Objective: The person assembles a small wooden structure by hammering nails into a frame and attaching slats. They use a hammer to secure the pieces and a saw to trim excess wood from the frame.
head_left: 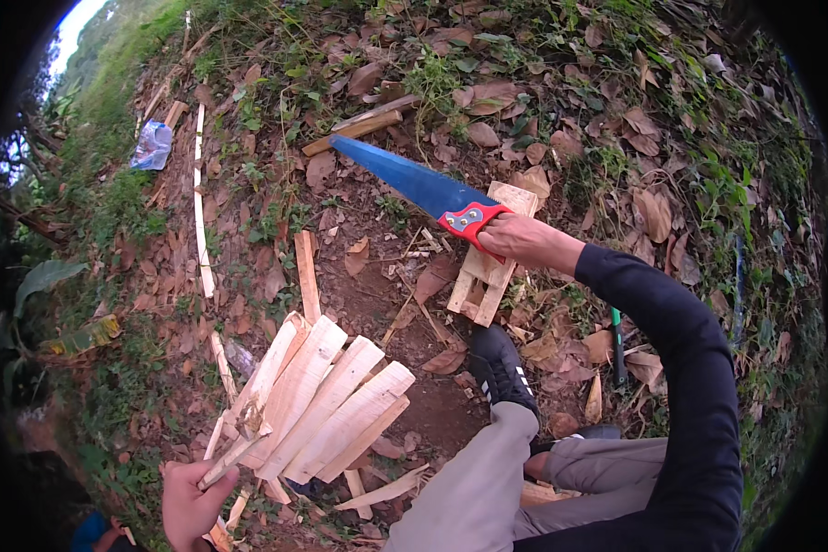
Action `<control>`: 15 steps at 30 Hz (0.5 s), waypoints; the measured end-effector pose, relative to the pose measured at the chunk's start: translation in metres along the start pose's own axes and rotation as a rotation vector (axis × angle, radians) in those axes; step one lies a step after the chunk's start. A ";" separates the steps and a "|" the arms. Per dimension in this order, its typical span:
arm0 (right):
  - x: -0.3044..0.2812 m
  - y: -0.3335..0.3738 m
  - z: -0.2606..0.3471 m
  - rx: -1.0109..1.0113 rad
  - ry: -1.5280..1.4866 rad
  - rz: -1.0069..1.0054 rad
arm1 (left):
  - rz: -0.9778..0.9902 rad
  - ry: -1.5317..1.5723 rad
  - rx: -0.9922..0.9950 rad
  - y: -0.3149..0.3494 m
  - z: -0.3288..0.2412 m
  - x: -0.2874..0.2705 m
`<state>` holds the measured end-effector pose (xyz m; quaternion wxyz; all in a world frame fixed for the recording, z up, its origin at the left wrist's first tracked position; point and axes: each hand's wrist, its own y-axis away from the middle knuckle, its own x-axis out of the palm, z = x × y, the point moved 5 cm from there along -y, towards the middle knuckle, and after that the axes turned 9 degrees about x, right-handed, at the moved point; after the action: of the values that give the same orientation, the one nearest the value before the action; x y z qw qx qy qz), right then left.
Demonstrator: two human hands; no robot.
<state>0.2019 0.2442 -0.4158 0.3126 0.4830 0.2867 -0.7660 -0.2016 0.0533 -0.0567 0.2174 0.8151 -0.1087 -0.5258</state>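
My right hand (524, 241) is closed round the red handle of a handsaw (412, 182). Its blue blade points to the far left, above the leafy ground. Under the saw handle and my right hand lies a pale wooden piece (477, 287) with a notched near end. At the lower left, my left hand (196, 501) grips the end of a thin wooden strip (239, 455). Beside that strip several flat wooden slats (327, 405) fan out to the right; whether they are joined to it I cannot tell.
A dark tool with a green end (618, 354) lies right of my shoe (501, 368). Wood offcuts (363, 127) rest beyond the saw tip. A long pale strip (200, 207) and a clear plastic bag (152, 145) lie at left. Dry leaves and weeds cover the slope.
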 end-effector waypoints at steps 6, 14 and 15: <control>0.011 -0.003 -0.008 0.042 0.109 0.044 | -0.007 0.082 -0.038 0.004 -0.002 0.000; -0.007 0.004 0.012 0.245 0.286 0.028 | 0.000 0.005 -0.030 -0.005 -0.008 0.004; -0.001 0.007 0.015 0.267 0.330 0.046 | -0.002 0.006 -0.014 -0.007 -0.008 0.004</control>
<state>0.1985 0.2288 -0.4102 0.2119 0.6456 0.2188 -0.7003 -0.1926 0.0595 -0.0606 0.2229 0.8153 -0.1036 -0.5243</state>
